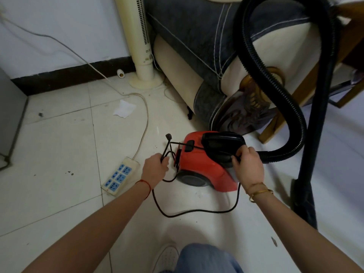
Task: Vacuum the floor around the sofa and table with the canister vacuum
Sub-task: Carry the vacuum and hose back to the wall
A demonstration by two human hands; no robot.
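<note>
Canister vacuum [204,166] sits on the tiles between both hands, its power cord [197,210] pinched by the left hand [155,168] just left of it. Right hand [248,166] curls round cord at the black handle [222,142]; the power strip [119,176] lies nearer the left fingers.

We wear a red string [147,187] on our left wrist, gold bangles [260,191] on our right, blue jeans [206,259] and a white shoe [167,257].
</note>
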